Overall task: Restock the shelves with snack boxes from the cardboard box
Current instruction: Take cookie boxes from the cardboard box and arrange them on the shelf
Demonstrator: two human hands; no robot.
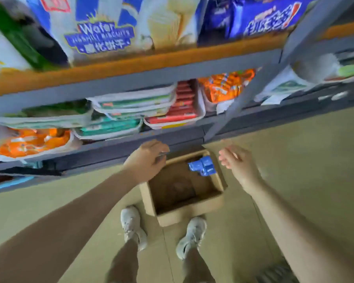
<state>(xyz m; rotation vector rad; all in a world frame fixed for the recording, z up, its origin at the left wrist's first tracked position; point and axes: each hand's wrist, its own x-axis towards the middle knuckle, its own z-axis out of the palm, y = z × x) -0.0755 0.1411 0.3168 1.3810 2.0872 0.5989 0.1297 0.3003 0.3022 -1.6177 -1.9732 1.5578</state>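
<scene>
An open cardboard box (192, 213) stands on the floor in front of my feet, below the shelves. Inside it, at the far right corner, lie blue snack boxes (202, 168); the remainder of its bottom shows bare brown cardboard. My left hand (146, 160) hovers above the box's far left corner with loosely bent fingers and holds nothing. My right hand (236, 162) hangs to the right of the box, fingers spread and relaxed, holding nothing. The grey shelf rack (131, 80) rises just behind the box.
The top shelf carries large wafer biscuit bags (102, 31) and dark blue packs (260, 17). Lower shelves hold trays of green (110, 127), red (178, 111) and orange (225, 86) snacks. A grey upright post (253, 86) stands right of the box. My two shoes (131, 225) flank the box.
</scene>
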